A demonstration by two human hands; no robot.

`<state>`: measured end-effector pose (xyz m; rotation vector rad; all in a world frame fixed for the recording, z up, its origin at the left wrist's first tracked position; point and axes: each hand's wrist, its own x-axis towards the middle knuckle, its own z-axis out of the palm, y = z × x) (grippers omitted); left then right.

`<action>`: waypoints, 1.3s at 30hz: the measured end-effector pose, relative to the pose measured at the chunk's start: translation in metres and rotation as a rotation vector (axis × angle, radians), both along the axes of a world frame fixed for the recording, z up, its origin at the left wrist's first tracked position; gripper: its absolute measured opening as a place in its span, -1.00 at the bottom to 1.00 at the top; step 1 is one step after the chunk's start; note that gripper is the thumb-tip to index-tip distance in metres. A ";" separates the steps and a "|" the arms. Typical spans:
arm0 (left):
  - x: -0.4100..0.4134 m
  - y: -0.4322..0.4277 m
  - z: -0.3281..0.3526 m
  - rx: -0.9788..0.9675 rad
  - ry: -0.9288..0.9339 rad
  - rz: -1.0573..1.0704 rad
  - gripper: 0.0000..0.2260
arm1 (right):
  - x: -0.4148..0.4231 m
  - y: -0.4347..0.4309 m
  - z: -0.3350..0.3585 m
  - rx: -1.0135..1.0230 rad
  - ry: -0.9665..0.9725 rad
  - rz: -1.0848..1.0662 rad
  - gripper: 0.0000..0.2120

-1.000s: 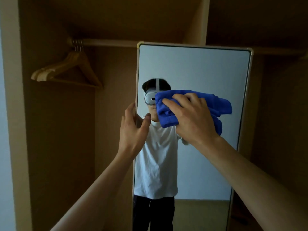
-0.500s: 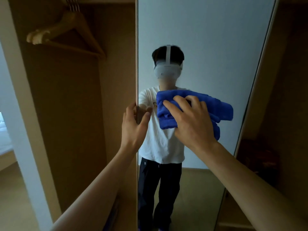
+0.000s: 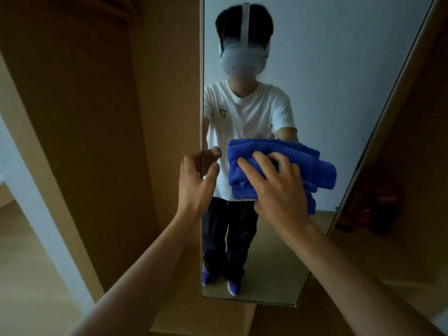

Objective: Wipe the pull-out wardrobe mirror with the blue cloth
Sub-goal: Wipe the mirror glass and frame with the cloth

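The tall pull-out mirror [image 3: 339,81] stands upright in front of me, inside the wooden wardrobe. It reflects a person in a white T-shirt. A folded blue cloth [image 3: 315,170] lies flat against the glass at about mid-height. My right hand [image 3: 278,192] presses on the cloth with spread, fairly straight fingers. My left hand [image 3: 194,187] holds the mirror's left edge, thumb on the front and fingers wrapped behind it.
The wardrobe's wooden side panel [image 3: 97,117] rises close on the left. Dark objects [image 3: 378,202] sit in the shadowed compartment right of the mirror. The wardrobe base [image 3: 278,321] lies below the mirror, and light room floor [image 3: 29,275] shows at far left.
Both hands and the cloth have slid down the mirror from near its top to about mid-height. My view has tilted down with them; the hangers and rail are out of sight.
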<state>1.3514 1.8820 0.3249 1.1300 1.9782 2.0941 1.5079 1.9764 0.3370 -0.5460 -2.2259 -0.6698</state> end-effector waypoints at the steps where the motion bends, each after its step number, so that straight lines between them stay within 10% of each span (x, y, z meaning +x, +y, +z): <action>1: 0.000 0.000 -0.007 -0.008 -0.012 -0.007 -0.84 | 0.000 -0.001 -0.009 -0.007 -0.003 -0.003 -0.42; 39: 0.000 -0.006 -0.300 -0.357 -0.184 -0.072 -0.44 | 0.011 -0.018 -0.362 -0.420 -0.343 -0.046 -0.44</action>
